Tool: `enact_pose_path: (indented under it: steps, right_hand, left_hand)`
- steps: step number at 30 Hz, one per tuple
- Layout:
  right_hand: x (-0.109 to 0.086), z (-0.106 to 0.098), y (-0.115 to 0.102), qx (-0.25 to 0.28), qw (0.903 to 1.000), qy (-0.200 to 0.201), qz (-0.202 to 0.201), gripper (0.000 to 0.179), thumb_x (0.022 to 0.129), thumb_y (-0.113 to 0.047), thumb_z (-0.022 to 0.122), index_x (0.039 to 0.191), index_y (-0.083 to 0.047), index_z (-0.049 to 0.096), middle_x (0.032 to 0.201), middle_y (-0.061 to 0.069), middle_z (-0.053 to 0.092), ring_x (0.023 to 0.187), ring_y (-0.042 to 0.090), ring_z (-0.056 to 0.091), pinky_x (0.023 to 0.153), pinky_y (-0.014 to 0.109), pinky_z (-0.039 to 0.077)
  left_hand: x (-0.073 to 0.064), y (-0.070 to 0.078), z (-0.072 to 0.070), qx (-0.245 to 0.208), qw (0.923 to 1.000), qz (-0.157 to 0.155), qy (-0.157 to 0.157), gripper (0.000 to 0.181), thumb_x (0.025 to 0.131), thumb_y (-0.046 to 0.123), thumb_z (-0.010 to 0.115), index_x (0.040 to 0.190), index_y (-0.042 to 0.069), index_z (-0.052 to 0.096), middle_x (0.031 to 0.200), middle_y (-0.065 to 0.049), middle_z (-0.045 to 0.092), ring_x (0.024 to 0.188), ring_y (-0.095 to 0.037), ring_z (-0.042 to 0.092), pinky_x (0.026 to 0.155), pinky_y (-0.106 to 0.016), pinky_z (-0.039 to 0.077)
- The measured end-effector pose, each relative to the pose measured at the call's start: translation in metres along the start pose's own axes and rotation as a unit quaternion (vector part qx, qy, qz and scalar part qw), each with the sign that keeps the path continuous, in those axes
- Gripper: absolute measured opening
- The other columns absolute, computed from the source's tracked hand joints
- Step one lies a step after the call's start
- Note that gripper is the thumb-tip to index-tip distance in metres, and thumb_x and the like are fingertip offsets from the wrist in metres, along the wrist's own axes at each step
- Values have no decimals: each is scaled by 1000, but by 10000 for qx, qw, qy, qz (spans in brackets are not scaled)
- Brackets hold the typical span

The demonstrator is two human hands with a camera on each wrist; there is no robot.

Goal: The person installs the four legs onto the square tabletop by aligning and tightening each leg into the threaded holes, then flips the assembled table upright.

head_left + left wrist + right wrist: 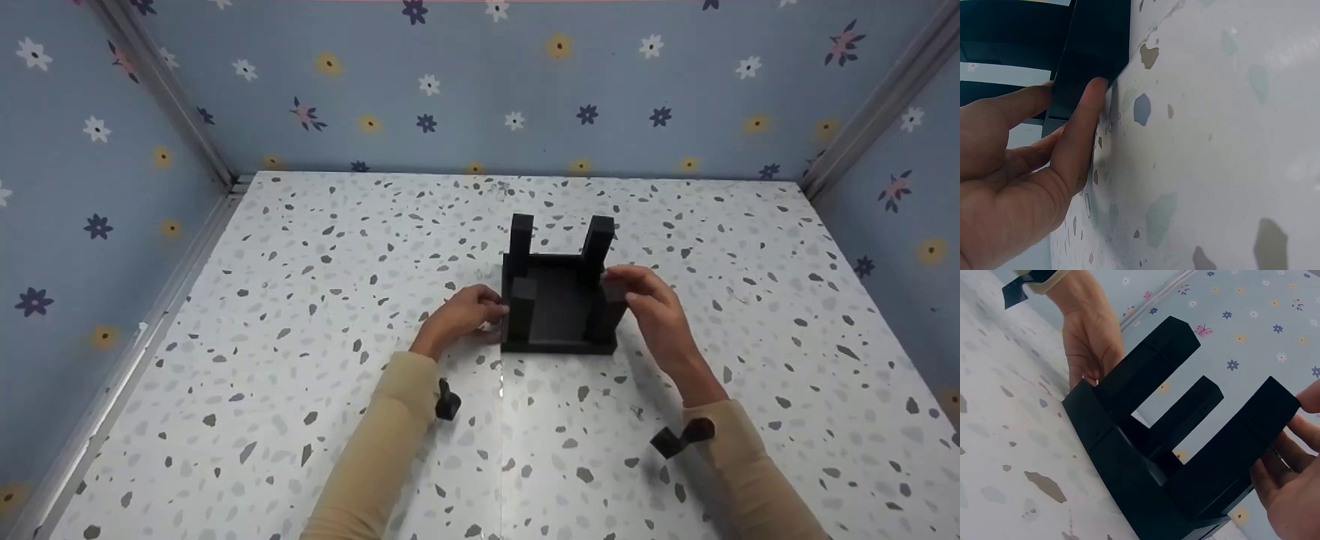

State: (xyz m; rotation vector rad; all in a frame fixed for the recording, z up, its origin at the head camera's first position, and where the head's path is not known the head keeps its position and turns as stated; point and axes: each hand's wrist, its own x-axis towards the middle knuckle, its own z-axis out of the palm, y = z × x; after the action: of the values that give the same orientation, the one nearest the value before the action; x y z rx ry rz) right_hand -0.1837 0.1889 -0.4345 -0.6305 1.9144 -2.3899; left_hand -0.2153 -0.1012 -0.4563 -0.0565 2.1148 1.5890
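A small black table (pixel 555 347) lies upside down on the white speckled surface, its square top beneath and several thick square legs (pixel 523 232) pointing up. At its left side, my left hand (pixel 466 313) holds the edge of the top between thumb and fingers, low by the surface. The left wrist view shows those fingertips (pixel 1095 93) against the dark side wall. Over on the right, my right hand (pixel 660 319) grips the near right leg (pixel 1241 439), thumb near its upper end and fingers behind it.
The speckled tabletop (pixel 300 285) reaches back to a blue flowered wall (pixel 480 90), with more flowered panels at both sides. Metal frame posts (pixel 161 90) stand at the corners. A black camera mount (pixel 448 401) projects from the left sleeve, another (pixel 679 439) from the right.
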Motion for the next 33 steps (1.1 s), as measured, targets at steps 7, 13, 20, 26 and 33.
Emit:
enact_pose_path:
  steps: [7, 13, 20, 26, 33]
  right_hand:
    - [0, -3, -4, -48, 9994, -115, 325, 35, 95, 0, 43, 126, 15, 48, 118, 11, 62, 112, 21, 57, 99, 30, 45]
    - [-3, -3, -6, -299, 9980, 112, 541, 33, 95, -1, 49, 125, 12, 50, 117, 8, 60, 107, 17, 57, 96, 28, 47]
    - [-6, -4, -6, -361, 9977, 203, 535, 32, 95, 0, 50, 125, 12, 50, 114, 7, 61, 104, 17, 58, 95, 28, 48]
    - [-7, -3, -5, -441, 9981, 249, 362, 32, 95, 2, 49, 125, 13, 49, 114, 6, 61, 104, 16, 58, 93, 27, 48]
    - [-8, -1, -6, -748, 9941, 627, 483, 31, 94, -1, 55, 122, 10, 49, 112, 6, 59, 103, 16, 56, 93, 26, 48]
  left_hand:
    - [0, 0, -1, 187, 9998, -33, 56, 25, 94, 15, 60, 116, 4, 56, 106, -9, 62, 100, -20, 58, 82, -28, 54]
    - [0, -1, -1, 30, 9999, -103, 12, 25, 94, 15, 60, 115, 4, 55, 108, -10, 62, 100, -20, 59, 82, -28, 55]
    - [2, -1, 0, 268, 9996, -60, 39, 30, 94, 16, 61, 120, 3, 54, 110, -9, 62, 98, -18, 58, 83, -29, 54]
    - [1, 0, 0, 292, 9995, -67, 58, 30, 93, 17, 61, 119, 3, 54, 112, -10, 61, 100, -20, 58, 85, -30, 54]
    - [1, -1, 0, 202, 9998, -55, 55, 29, 93, 16, 62, 118, 3, 55, 111, -10, 61, 101, -21, 58, 84, -29, 55]
